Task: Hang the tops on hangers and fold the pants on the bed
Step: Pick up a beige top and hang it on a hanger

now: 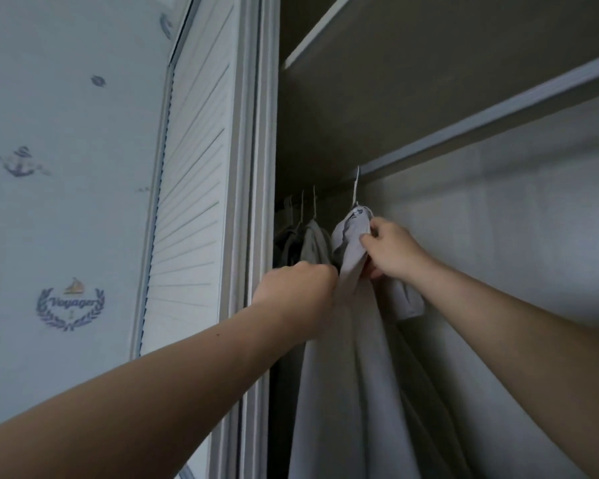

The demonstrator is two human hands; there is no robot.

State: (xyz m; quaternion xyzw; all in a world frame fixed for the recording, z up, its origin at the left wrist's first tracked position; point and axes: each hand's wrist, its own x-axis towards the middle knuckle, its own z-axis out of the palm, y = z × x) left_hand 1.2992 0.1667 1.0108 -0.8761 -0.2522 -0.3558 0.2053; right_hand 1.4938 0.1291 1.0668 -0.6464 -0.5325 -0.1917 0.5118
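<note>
Both arms reach up into an open wardrobe point(498, 219). The light grey top point(353, 357) hangs full length from a thin white hanger point(356, 191), whose hook rises to the grey rail point(481, 131) under the shelf point(325, 36); whether the hook is fully seated I cannot tell. The right hand point(391, 252) pinches the fabric at the collar, thumb and fingers closed on a fold just below the hook, probably to pull the neckline square over the hanger's shoulder. The left hand point(300, 292) is fisted against the opposite shoulder edge of the top, seemingly gripping cloth; its fingertips are hidden behind the fabric. Held at both shoulders like this, the garment can be evened out so it does not slide off one side. One short sleeve point(408, 302) sticks out to the right, bunched. Wardrobe contents: just left of the top hang a grey garment point(313, 245) and a darker one point(286, 248), each under its own white hook, packed close toward the frame. A louvred door point(191, 202) stands to the left, beside wallpaper point(70, 305) printed with anchors and a "Voyager" crest. No pants and no bed are in view. Judgement: one top nearly hung, final straightening in hand.
</note>
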